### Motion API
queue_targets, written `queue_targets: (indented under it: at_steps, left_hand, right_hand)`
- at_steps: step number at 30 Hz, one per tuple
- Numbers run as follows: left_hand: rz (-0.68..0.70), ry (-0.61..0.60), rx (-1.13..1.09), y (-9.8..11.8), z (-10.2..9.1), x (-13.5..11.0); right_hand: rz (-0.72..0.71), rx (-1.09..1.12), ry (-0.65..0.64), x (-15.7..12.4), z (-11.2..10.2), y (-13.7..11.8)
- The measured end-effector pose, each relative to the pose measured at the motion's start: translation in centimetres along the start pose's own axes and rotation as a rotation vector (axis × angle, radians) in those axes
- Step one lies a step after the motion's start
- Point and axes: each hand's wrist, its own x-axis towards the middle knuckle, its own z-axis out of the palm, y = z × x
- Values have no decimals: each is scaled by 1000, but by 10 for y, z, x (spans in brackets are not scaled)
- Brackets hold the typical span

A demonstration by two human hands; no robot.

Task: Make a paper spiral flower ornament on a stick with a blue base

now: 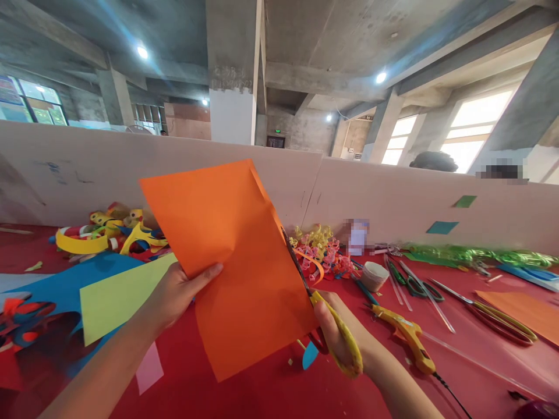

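An orange sheet of paper is held up above the red table. My left hand grips its left edge, with the thumb on the front face and the fingers hidden behind. My right hand is closed around the yellow handles of a pair of scissors. Their dark blades lie along the sheet's right edge, partly hidden by the paper. A narrow orange strip curls away beside the blades.
A yellow glue gun and a second pair of scissors lie to the right. A paper cup stands behind them. Green and blue paper and yellow paper crafts lie left. A low white partition runs along the back.
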Motion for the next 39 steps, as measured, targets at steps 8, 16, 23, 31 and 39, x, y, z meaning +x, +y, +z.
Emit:
queue_targets:
  at_steps: [8, 16, 23, 31, 39]
  left_hand:
    - [24, -27, -24, 0, -1, 0]
    - [9, -8, -56, 2, 0, -1]
    - [-43, 71, -173, 13, 4, -3]
    - [-58, 17, -145, 7, 5, -3]
    - [15, -76, -40, 4, 2, -6]
  right_hand:
    - [86, 120, 42, 3, 8, -2]
    - [101, 64, 70, 2, 13, 3]
    - [42, 35, 55, 4, 9, 5]
    - [-39, 4, 17, 2, 6, 3]
    - [11, 8, 43, 0, 4, -1]
